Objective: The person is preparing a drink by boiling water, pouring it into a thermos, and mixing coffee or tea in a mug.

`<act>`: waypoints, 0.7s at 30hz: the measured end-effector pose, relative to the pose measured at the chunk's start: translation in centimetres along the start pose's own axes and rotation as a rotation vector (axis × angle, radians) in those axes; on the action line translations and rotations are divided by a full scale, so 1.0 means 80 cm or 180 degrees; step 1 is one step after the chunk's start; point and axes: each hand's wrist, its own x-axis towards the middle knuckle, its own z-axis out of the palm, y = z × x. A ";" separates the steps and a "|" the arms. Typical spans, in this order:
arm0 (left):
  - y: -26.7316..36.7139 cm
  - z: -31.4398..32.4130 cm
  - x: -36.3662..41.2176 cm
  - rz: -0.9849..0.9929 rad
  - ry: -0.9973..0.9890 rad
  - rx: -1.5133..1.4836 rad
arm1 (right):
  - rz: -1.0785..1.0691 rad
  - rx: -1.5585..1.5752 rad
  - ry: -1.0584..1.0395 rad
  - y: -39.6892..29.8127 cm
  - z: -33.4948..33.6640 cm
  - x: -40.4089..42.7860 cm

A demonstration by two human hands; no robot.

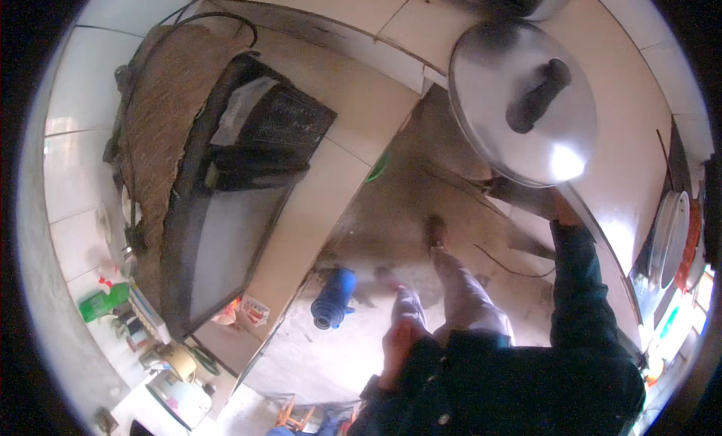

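Note:
A round shiny metal pot lid (485, 92) with a dark bar handle (538, 95) is at the upper right, above a counter (626, 137). My right hand (566, 206), coming out of a dark sleeve, is at the lid's near edge. Its fingers are mostly hidden and blurred, so I cannot tell whether it grips the lid or something below. A dark shape (519, 196) shows just beside that hand. My left hand (401, 341) hangs low in front of my body, over my leg, with nothing visible in it; its fingers are unclear.
A blue vacuum flask (334, 295) is on the floor near my feet. Along the left counter (296, 222) lie a dark-framed rectangular panel (237, 233) and a coarse brown sheet (155, 114). A green bottle (104, 302) stands lower left. Round metal pans or lids (668, 238) lean at right.

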 end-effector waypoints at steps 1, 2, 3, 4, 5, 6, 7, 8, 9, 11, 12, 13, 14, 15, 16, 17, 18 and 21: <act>0.008 0.006 0.001 0.0020 -0.0057 -0.0564 | 0.0012 -0.0002 0.0014 -0.002 -0.002 0.000; 0.004 0.008 0.007 0.0019 -0.0059 -0.0556 | 0.0014 -0.0005 0.0011 -0.004 -0.002 0.003; -0.003 0.010 0.017 0.0732 0.0113 0.0248 | 0.0021 -0.0019 0.0019 -0.007 -0.003 0.005; -0.007 0.012 0.024 0.1440 0.0282 0.1058 | 0.0025 -0.0024 0.0011 -0.009 -0.004 0.008; -0.004 0.015 0.028 0.1432 0.0263 0.1073 | 0.0044 -0.0033 0.0012 -0.009 -0.005 0.008; 0.001 0.019 0.034 0.0916 0.0103 0.0708 | 0.0058 -0.0029 0.0013 -0.009 -0.006 0.010; 0.003 0.022 0.037 0.0395 -0.0051 0.0346 | 0.0057 -0.0021 0.0009 -0.010 -0.005 0.014; -0.003 0.025 0.041 0.0393 -0.0064 0.0361 | 0.0056 -0.0009 0.0012 -0.012 -0.004 0.021; -0.014 0.028 0.048 0.0715 -0.0148 0.0448 | 0.0067 -0.0002 0.0007 -0.014 -0.003 0.024; -0.016 0.036 0.052 0.1026 -0.0246 0.0542 | 0.0095 -0.0009 0.0002 -0.015 -0.002 0.026; -0.011 0.041 0.053 0.0793 -0.0223 0.0337 | 0.0095 -0.0016 0.0006 -0.016 0.000 0.030; -0.005 0.045 0.053 0.0559 -0.0199 0.0132 | 0.0091 -0.0024 -0.0015 -0.017 0.000 0.038; 0.001 0.048 0.055 0.0551 -0.0213 0.0151 | 0.0119 -0.0016 0.0005 -0.015 0.005 0.037; 0.005 0.051 0.058 0.0404 -0.0276 0.0021 | 0.0135 -0.0015 0.0004 -0.012 0.006 0.039; 0.007 0.052 0.059 0.0247 -0.0310 -0.0135 | 0.0100 -0.0003 -0.0010 -0.020 0.009 0.046; 0.006 0.055 0.063 0.0230 -0.0299 -0.0144 | 0.0077 -0.0010 -0.0032 -0.027 0.011 0.054; 0.002 0.057 0.069 0.0344 -0.0368 0.0004 | 0.0039 -0.0019 -0.0050 -0.035 0.013 0.061; -0.010 0.072 0.090 0.0375 -0.0473 0.0134 | -0.0015 -0.0038 -0.0069 -0.049 0.015 0.078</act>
